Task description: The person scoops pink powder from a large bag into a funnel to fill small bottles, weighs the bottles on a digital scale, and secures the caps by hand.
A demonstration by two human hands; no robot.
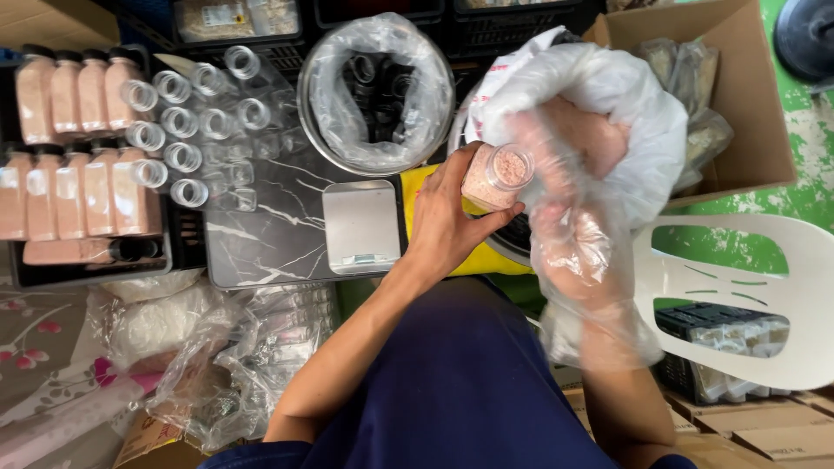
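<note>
My left hand (445, 217) grips a small clear bottle (497, 176) filled with pink grains, tilted with its open mouth toward the right. My right hand (573, 221), in a loose clear plastic glove, is blurred and reaches into a large clear plastic bag (625, 95) of pink grains right beside the bottle's mouth. Whether its fingers hold grains I cannot tell. A small silver scale (360, 226) sits on a marble-patterned board (261, 243) left of my left hand.
Several empty clear bottles (187, 113) lie on the board, with filled pink bottles (78, 139) in a black tray at far left. A steel bowl lined with plastic (375, 91) holds black caps. A cardboard box (738, 95) and white plastic chair (764, 295) stand right.
</note>
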